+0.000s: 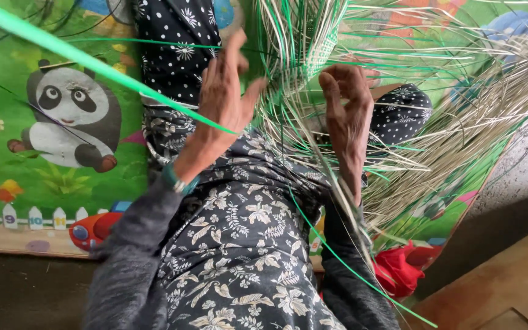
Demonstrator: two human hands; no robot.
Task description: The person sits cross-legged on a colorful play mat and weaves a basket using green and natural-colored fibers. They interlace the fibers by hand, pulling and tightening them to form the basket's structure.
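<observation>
Weaving in hand at upper centre: left hand point(224, 91) pinching pale straw strands point(459, 131) beside the half-woven mat point(304, 36), right hand point(346, 104) curling fingers round more. Likely needing another green strip point(93, 64) threaded across.

My left hand point(224, 91) sits at upper centre of the frame, my right hand point(346, 113) just right of it, with the woven piece point(300, 36) between and above them. Loose strips point(459, 116) fan out to the right. My lap point(239, 244) fills the lower centre. The play mat point(50, 110) lies under everything, on the left. A cloth bundle point(398, 269) sits lower right, beside the floor point(520, 183).
</observation>
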